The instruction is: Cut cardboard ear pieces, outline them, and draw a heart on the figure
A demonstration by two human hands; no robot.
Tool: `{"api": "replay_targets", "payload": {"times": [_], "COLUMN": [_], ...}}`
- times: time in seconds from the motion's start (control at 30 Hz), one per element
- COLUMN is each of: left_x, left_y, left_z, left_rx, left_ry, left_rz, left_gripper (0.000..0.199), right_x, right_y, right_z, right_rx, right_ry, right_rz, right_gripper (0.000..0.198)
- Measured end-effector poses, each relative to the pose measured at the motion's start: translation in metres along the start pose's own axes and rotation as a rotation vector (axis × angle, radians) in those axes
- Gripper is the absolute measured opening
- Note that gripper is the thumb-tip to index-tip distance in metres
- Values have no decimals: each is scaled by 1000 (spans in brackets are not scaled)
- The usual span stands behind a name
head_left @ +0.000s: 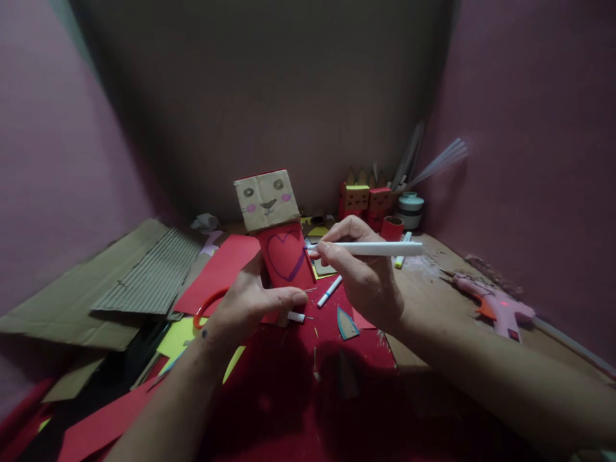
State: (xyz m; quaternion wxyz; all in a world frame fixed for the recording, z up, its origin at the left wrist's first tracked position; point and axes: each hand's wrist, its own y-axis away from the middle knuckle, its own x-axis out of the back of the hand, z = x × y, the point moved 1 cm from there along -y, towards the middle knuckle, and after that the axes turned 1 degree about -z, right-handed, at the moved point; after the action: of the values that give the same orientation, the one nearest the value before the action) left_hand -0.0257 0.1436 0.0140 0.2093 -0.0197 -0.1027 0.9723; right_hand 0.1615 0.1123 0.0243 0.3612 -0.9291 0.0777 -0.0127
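Note:
My left hand (257,292) is closed around the lower part of a cardboard puppet (289,269), keeping it upright. The puppet has a tan box head (268,200) with drawn eyes, pink cheeks and a nose, above a red body. A purple heart outline (287,255) is on the body, its lower right side drawn thicker. In my right hand (360,269) is a white marker (380,248), pinched near its tip. The tip points left at the right edge of the red body; whether it touches cannot be made out.
Cardboard sheets (120,289), red paper (219,263) and orange-handled scissors (206,308) lie to the left. A pink glue gun (495,301) rests at right. Behind stand red boxes with drawn faces (356,200), a lidded jar (410,210) and glue sticks (440,160). A marker cap (330,291) and cardboard scraps (347,323) lie in front.

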Motion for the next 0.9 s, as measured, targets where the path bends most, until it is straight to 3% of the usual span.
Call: {"api": "replay_targets", "payload": {"times": [0.37,0.7,0.9], "left_x": [1,3,5], "left_y": [-1,0,-1], "left_z": [1,-1,-4], "left_rx": [-51,-10,-66], "left_ry": [-23,-54,-68], "left_rz": [19,20,11], "left_gripper": [91,85,78], "right_x": [-1,-1,-1], "right_y": [-1,0,-1], "right_z": [3,4,5], "right_rx": [0,6,22], "right_ry": [-41,-63,-53], "right_rz": [11,17,20], "right_gripper": [14,16,15]}}
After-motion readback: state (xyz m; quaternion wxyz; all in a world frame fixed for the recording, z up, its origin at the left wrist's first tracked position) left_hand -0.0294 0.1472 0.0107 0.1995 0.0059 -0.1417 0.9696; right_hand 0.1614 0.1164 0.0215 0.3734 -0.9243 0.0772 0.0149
